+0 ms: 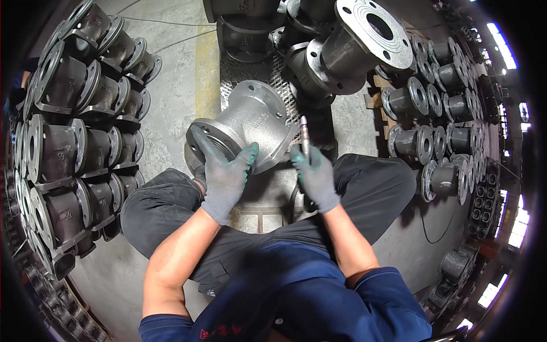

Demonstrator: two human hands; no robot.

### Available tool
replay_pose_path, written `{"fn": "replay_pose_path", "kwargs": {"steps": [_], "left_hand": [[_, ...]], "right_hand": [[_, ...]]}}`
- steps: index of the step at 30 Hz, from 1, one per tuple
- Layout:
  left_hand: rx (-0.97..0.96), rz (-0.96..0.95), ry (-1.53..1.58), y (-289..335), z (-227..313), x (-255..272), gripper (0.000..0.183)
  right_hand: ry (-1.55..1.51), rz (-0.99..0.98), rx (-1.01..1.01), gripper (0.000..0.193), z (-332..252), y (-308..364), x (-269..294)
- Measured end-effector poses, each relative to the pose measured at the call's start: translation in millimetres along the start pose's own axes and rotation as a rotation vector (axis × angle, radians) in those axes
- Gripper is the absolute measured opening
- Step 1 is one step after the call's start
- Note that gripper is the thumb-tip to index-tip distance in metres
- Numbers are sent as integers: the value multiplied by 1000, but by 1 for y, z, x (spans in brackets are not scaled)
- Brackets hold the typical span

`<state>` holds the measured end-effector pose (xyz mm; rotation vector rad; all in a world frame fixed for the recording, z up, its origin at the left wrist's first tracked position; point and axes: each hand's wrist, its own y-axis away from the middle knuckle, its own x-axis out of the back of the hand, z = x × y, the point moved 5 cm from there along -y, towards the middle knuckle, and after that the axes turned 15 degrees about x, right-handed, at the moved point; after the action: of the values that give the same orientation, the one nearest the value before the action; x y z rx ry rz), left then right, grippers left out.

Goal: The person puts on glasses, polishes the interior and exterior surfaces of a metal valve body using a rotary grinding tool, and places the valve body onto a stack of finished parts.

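Note:
In front of my knees a grey cast-metal valve body [255, 121] with several round flanges lies tilted. My left hand [225, 181], in a grey glove with green fingertips, grips its near left flange; the thumb rests on the body and some fingers are hidden in or behind the flange. My right hand [317, 178], gloved alike, is wrapped round a slim pencil-shaped power grinder [305, 135]. The tool's pale pinkish tip points away from me, close to the casting's right-hand flange. Whether tip and metal touch, I cannot tell.
Stacked flanged castings [62, 149] rise at the left, with more flanged castings [410, 142] at the right. Just beyond the work stands a large flanged casting [347, 54] over a patterned metal plate [242, 73]. A cable [171, 23] crosses the floor.

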<state>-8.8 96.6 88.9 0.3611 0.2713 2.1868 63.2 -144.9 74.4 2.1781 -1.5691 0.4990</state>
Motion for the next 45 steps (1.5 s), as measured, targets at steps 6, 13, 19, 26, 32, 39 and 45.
{"fn": "replay_pose_path", "kwargs": {"steps": [6, 13, 19, 26, 32, 39, 45], "left_hand": [[15, 25, -92, 6, 0, -1, 128], [315, -166, 22, 27, -5, 0, 127], [406, -319, 124, 64, 12, 17, 45], [290, -177, 231, 8, 16, 60, 32], [178, 45, -217, -77, -2, 15, 52], [288, -280, -185, -143, -33, -42, 64], [64, -181, -486, -166, -6, -59, 70]], "right_hand": [[-430, -26, -94, 35, -46, 2, -37], [-455, -53, 127, 45, -36, -30, -40], [40, -350, 364, 65, -86, -88, -22], [616, -436, 716, 52, -80, -62, -11], [535, -402, 786, 54, -64, -61, 9], [181, -197, 794, 57, -58, -65, 36], [229, 1, 628, 48, -18, -70, 78]]}}
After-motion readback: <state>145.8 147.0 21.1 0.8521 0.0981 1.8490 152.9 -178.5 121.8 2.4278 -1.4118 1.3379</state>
